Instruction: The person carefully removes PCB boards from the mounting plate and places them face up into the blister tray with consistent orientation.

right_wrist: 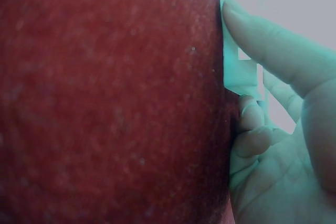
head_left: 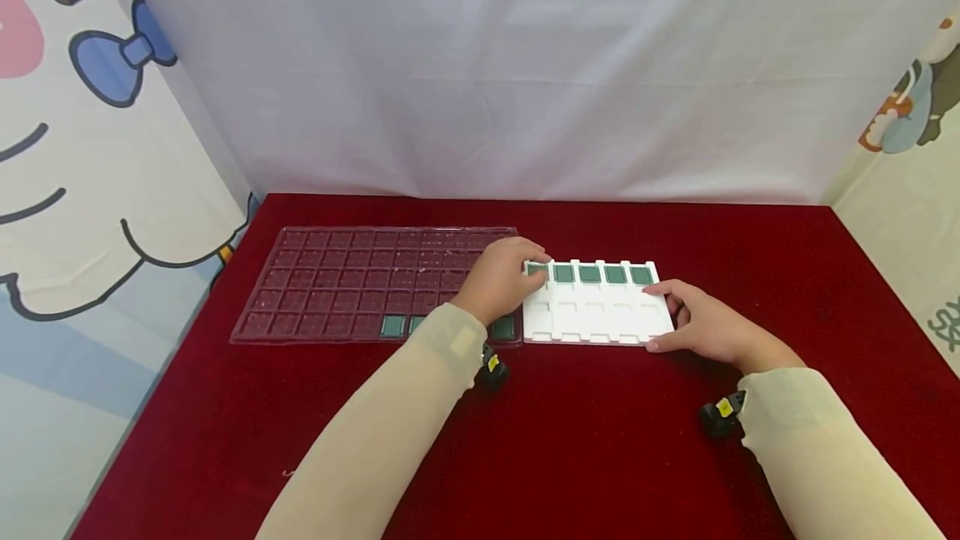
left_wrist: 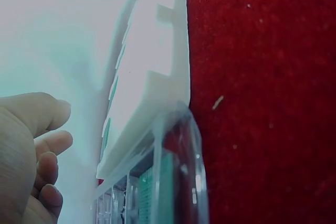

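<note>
A white compartment tray [head_left: 573,319] lies on the red cloth, with several green square chips [head_left: 589,274] in its far row; its nearer pockets hold none. My left hand [head_left: 501,273] is over the tray's far left corner, fingertips close above the leftmost chip [head_left: 537,268]. In the left wrist view, that hand's thumb [left_wrist: 55,111] and loosely bent fingers show nothing between them. My right hand [head_left: 705,325] grips the tray's right end, thumb at the near corner and fingers along the far side. The right wrist view shows the thumb [right_wrist: 247,27] against the tray's edge [right_wrist: 239,74].
Left of the white tray, right beside it, lies a clear plastic tray [head_left: 337,280] of many square pockets. Several green chips [head_left: 393,325] sit in its near row, partly hidden by my left arm. A white curtain [head_left: 525,90] hangs behind the red table [head_left: 585,440].
</note>
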`<state>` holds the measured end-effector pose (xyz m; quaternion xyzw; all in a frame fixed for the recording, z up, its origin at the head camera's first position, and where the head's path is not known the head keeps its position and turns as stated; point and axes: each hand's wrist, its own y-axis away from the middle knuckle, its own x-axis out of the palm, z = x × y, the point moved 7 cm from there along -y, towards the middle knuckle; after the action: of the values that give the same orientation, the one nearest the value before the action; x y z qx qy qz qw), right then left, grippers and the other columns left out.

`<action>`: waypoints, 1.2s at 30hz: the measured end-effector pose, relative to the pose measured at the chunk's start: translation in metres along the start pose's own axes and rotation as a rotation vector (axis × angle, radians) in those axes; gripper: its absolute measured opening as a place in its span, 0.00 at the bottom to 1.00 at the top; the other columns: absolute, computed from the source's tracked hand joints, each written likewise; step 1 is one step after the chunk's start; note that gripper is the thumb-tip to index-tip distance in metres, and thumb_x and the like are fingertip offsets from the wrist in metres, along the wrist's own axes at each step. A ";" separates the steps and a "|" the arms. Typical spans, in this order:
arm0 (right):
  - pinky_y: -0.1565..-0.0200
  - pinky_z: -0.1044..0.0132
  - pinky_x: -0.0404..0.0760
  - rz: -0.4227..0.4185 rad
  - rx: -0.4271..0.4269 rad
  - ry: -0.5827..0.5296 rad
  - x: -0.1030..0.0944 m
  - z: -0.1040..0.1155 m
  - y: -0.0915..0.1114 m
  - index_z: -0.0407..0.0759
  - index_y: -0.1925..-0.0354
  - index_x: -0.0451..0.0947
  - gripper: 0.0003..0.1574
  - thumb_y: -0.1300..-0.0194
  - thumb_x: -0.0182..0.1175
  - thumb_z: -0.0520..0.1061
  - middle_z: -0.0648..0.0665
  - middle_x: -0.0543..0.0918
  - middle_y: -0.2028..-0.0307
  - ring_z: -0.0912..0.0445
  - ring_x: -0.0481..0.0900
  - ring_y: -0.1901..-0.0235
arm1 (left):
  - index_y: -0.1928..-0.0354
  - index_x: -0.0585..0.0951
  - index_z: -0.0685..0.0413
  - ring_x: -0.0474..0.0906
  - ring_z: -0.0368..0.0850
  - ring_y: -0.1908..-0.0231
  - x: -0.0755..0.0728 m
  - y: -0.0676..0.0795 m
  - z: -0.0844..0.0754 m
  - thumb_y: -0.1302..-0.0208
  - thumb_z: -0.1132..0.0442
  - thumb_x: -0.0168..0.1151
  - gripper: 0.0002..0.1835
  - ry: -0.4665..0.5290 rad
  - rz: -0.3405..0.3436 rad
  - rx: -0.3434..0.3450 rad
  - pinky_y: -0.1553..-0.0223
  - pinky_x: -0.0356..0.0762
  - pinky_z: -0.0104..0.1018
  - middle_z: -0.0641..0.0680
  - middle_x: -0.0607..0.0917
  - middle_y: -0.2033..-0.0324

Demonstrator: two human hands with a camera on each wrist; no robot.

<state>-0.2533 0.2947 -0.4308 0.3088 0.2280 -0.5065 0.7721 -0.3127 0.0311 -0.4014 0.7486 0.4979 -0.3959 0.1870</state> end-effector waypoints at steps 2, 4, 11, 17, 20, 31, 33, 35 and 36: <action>0.69 0.66 0.70 0.000 0.001 0.000 0.000 -0.001 0.000 0.32 0.27 0.62 0.53 0.42 0.77 0.44 0.40 0.74 0.56 0.50 0.69 0.65 | 0.42 0.87 0.49 0.75 0.47 0.36 0.001 -0.001 0.000 0.28 0.59 0.64 0.16 -0.005 0.009 -0.006 0.33 0.71 0.41 0.50 0.83 0.40; 0.69 0.66 0.71 0.002 0.005 0.001 0.000 -0.001 0.000 0.32 0.27 0.62 0.53 0.42 0.77 0.45 0.40 0.74 0.56 0.50 0.69 0.65 | 0.42 0.87 0.49 0.74 0.48 0.35 0.002 -0.002 0.000 0.28 0.59 0.64 0.16 -0.009 0.012 -0.014 0.32 0.69 0.42 0.50 0.83 0.41; 0.68 0.65 0.72 0.000 0.029 0.010 -0.001 -0.004 0.001 0.34 0.28 0.62 0.53 0.43 0.78 0.47 0.39 0.74 0.55 0.49 0.70 0.64 | 0.42 0.88 0.49 0.74 0.47 0.35 0.006 -0.007 0.004 0.28 0.58 0.65 0.15 -0.020 0.013 -0.025 0.31 0.68 0.42 0.50 0.84 0.42; 0.68 0.66 0.72 0.004 0.013 0.003 0.000 -0.002 0.001 0.33 0.28 0.62 0.53 0.43 0.78 0.46 0.39 0.74 0.56 0.50 0.70 0.65 | 0.46 0.89 0.50 0.76 0.47 0.38 0.011 -0.009 0.011 0.29 0.60 0.65 0.13 -0.020 0.018 -0.073 0.32 0.70 0.42 0.50 0.85 0.44; 0.68 0.65 0.72 0.003 0.007 0.005 -0.001 -0.001 0.001 0.33 0.28 0.63 0.53 0.43 0.78 0.46 0.39 0.74 0.56 0.50 0.70 0.65 | 0.47 0.89 0.51 0.77 0.46 0.40 0.014 -0.009 0.014 0.29 0.60 0.66 0.12 -0.031 0.028 -0.085 0.34 0.72 0.42 0.50 0.85 0.46; 0.68 0.65 0.72 0.001 0.020 0.012 -0.001 -0.002 0.000 0.34 0.28 0.63 0.53 0.43 0.78 0.47 0.39 0.74 0.56 0.49 0.70 0.65 | 0.47 0.89 0.53 0.79 0.45 0.43 0.016 -0.012 0.012 0.29 0.62 0.66 0.12 -0.067 0.034 -0.075 0.36 0.74 0.40 0.51 0.86 0.47; 0.68 0.65 0.72 0.001 0.019 0.011 -0.001 -0.002 0.000 0.34 0.28 0.63 0.53 0.43 0.78 0.47 0.39 0.73 0.56 0.49 0.70 0.65 | 0.47 0.89 0.53 0.79 0.46 0.44 0.017 -0.013 0.012 0.30 0.63 0.66 0.12 -0.062 0.037 -0.083 0.36 0.74 0.40 0.51 0.86 0.47; 0.68 0.65 0.72 0.001 0.019 0.010 -0.001 -0.002 0.000 0.34 0.28 0.64 0.53 0.44 0.79 0.47 0.39 0.74 0.57 0.49 0.70 0.65 | 0.48 0.90 0.53 0.79 0.45 0.44 0.018 -0.013 0.013 0.30 0.63 0.66 0.12 -0.059 0.035 -0.091 0.36 0.74 0.40 0.51 0.86 0.48; 0.68 0.65 0.72 0.001 0.018 0.008 -0.001 -0.002 0.000 0.35 0.28 0.64 0.53 0.44 0.79 0.47 0.39 0.74 0.57 0.49 0.70 0.65 | 0.48 0.90 0.53 0.79 0.45 0.45 0.018 -0.013 0.013 0.30 0.63 0.66 0.12 -0.057 0.034 -0.094 0.36 0.74 0.40 0.51 0.86 0.48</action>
<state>-0.2537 0.2968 -0.4320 0.3179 0.2266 -0.5070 0.7685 -0.3259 0.0388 -0.4217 0.7355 0.4978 -0.3901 0.2429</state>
